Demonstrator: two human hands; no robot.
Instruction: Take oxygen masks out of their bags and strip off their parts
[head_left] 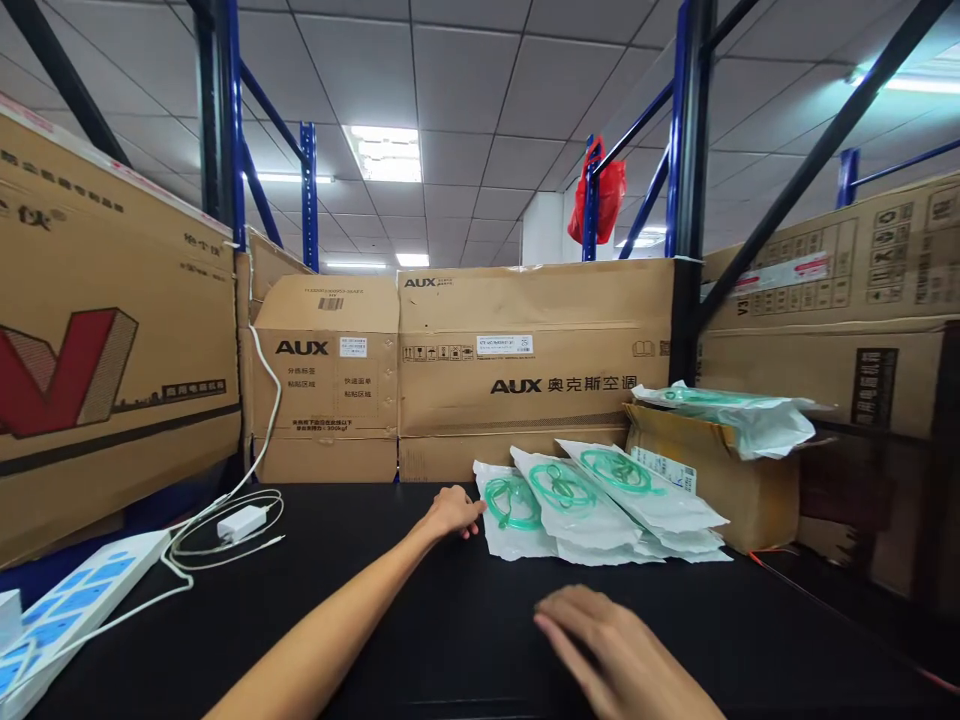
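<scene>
A fanned stack of sealed white packets point(600, 505), each showing a green mask and coiled tubing, lies on the black table point(375, 600). My left hand point(452, 513) reaches far forward, its loosely curled fingertips touching the left edge of the nearest packet. My right hand point(611, 650) hovers low over the table near me, fingers stretched out and slightly blurred, holding nothing. Another such packet point(731, 412) rests on top of a small open cardboard box point(720, 475) to the right of the stack.
Large AUX cardboard boxes point(525, 370) wall off the back of the table, with more cartons left and right. A white power strip point(71, 605), a charger point(241, 523) and coiled white cable lie at the left. Blue shelf uprights rise behind, a red bag point(604, 200) hanging there.
</scene>
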